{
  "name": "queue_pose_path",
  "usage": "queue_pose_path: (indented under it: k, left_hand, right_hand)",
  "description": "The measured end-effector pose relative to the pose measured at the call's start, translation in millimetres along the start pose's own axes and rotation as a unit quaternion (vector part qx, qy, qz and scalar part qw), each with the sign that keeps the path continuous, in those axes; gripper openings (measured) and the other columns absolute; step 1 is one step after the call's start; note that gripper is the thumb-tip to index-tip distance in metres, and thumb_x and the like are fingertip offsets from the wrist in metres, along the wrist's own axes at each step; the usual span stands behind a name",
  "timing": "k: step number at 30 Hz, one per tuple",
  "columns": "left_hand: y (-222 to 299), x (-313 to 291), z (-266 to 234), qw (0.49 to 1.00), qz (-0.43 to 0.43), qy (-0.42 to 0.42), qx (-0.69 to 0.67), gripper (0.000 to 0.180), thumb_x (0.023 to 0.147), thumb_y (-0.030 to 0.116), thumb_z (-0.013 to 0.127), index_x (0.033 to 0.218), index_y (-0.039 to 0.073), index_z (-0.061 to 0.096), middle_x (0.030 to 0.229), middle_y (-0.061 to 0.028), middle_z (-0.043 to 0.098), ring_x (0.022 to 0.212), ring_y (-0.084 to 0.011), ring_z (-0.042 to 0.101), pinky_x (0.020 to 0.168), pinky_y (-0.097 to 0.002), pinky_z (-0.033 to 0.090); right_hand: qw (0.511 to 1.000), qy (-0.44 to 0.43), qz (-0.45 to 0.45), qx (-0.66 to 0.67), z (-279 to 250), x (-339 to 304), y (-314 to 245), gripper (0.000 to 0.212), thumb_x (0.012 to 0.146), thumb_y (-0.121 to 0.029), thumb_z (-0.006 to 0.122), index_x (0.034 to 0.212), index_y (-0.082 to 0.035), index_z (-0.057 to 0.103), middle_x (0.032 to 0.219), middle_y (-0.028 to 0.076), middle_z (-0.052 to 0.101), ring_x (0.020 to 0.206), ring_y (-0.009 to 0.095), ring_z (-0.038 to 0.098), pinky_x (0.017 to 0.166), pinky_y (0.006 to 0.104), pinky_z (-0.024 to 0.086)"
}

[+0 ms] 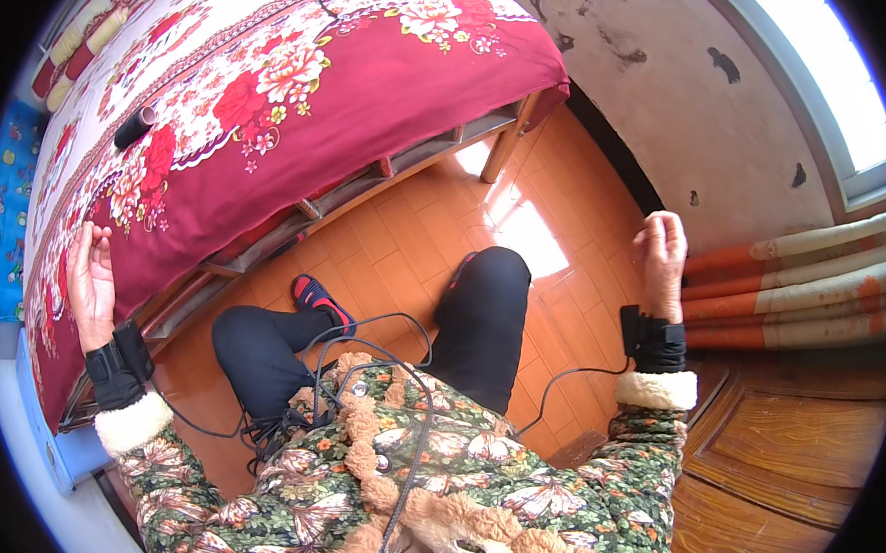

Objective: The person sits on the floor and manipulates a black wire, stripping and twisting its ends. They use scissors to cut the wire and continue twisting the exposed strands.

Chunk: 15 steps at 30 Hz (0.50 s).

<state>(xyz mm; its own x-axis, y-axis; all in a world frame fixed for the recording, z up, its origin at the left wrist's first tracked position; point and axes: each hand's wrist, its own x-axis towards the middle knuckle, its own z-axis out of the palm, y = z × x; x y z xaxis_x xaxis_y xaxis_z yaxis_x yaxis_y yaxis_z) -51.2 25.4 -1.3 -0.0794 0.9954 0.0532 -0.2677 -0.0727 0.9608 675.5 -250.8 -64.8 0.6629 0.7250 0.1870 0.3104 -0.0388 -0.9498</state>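
Note:
My left hand (90, 280) is raised beside the bed's near left edge, palm partly turned up, its fingers stretched out and holding nothing. Behind it hangs the dark red floral bedspread (402, 94); I cannot tell whether the hand touches it. On the right, my right hand (661, 256) is held up in front of the wall, fingers loosely bent, with no object visible in it. Each wrist wears a black strap with a small box, and thin black cables (426, 416) run across my lap. A dark cylinder (133, 128) lies on the bed.
The bed's wooden frame (409, 162) stands ahead over an orange tiled floor (561, 323). A peeling wall (663, 98), a bright window (824, 76) and an orange-and-cream curtain (793, 285) are to the right. Nearby stands a brown wooden panel (785, 445). Blue patterned cloth (5, 214) is far left.

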Motion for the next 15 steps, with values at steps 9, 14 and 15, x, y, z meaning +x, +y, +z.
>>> queue_pose_path:
  k: [9,14,15]
  left_hand:
    - [-6.4,14.5,-0.3,1.0,0.002,0.005,-0.009,0.02,0.092,0.009,0.058,0.109,-0.001,0.061,0.102,-0.0085,0.065,0.095,-0.0156,0.062,0.087,-0.0245,0.05]
    - [-10.0,27.1,-26.9,1.0,0.013,-0.003,-0.027,0.024,0.092,0.009,0.056,0.113,-0.004,0.059,0.106,-0.0109,0.063,0.099,-0.0188,0.062,0.092,-0.0268,0.05]
    - [-12.9,30.4,-34.5,0.999,0.023,0.01,-0.023,0.025,0.092,0.009,0.056,0.113,-0.004,0.059,0.105,-0.0107,0.063,0.099,-0.0188,0.062,0.092,-0.0268,0.05]
  right_hand:
    - [0.995,0.062,-0.035,-0.064,-53.1,53.4,-37.2,0.013,0.097,-0.016,0.05,0.102,-0.008,0.058,0.067,-0.003,0.055,0.055,0.002,0.051,0.046,0.0153,0.038]
    - [0.977,0.174,0.001,-0.125,-117.8,75.8,-17.4,0.015,0.096,-0.021,0.05,0.1,-0.009,0.058,0.077,0.0,0.058,0.058,0.004,0.053,0.049,0.0186,0.041]
    - [0.969,0.197,0.006,-0.151,-133.1,76.0,-9.3,0.016,0.096,-0.021,0.05,0.1,-0.008,0.058,0.077,0.0,0.058,0.059,0.004,0.054,0.049,0.0193,0.041]
